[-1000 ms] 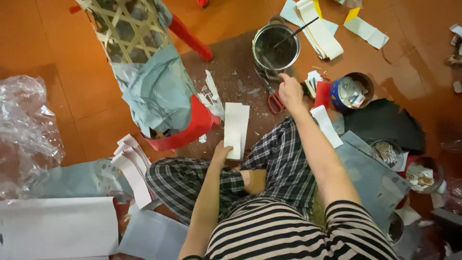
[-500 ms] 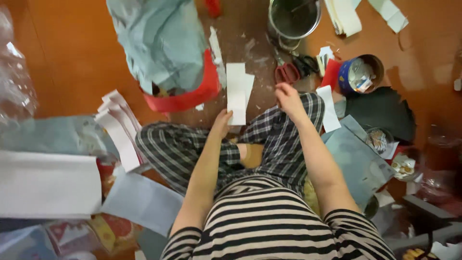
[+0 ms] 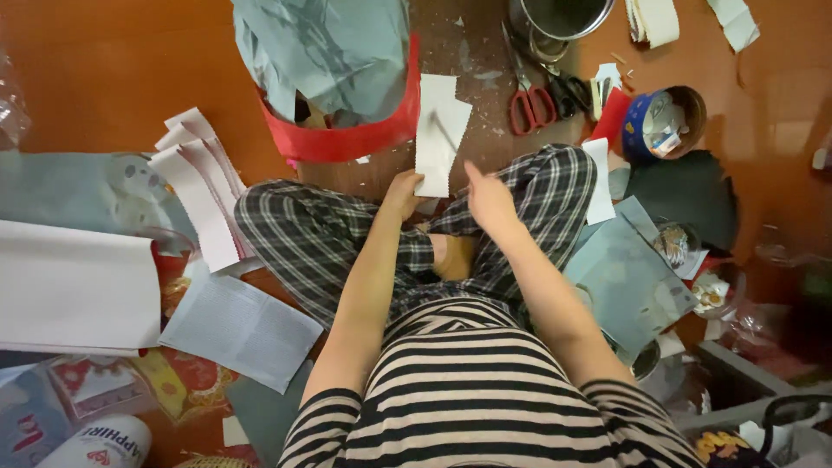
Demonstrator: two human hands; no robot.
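Note:
I sit cross-legged on a brown floor in plaid trousers and a striped shirt. My left hand (image 3: 403,192) pinches the near edge of a white paper strip (image 3: 438,130) that lies on the floor in front of my knees. My right hand (image 3: 488,196) hovers just right of that edge, fingers loosely curled with the forefinger stretched towards the paper, holding nothing I can see. Red-handled scissors (image 3: 530,102) lie on the floor beyond my right hand.
A red-rimmed frame covered in grey paper (image 3: 334,69) stands ahead. More white strips (image 3: 201,182) lie at left, a metal pot (image 3: 563,17) at top, a blue tin (image 3: 663,121) and dark paper (image 3: 689,195) at right, grey sheets (image 3: 628,282) by my right knee.
My right hand has come back from the scissors near the pot to the paper strip at my knees. The view has tipped down and closer. The left hand has stayed on the strip.

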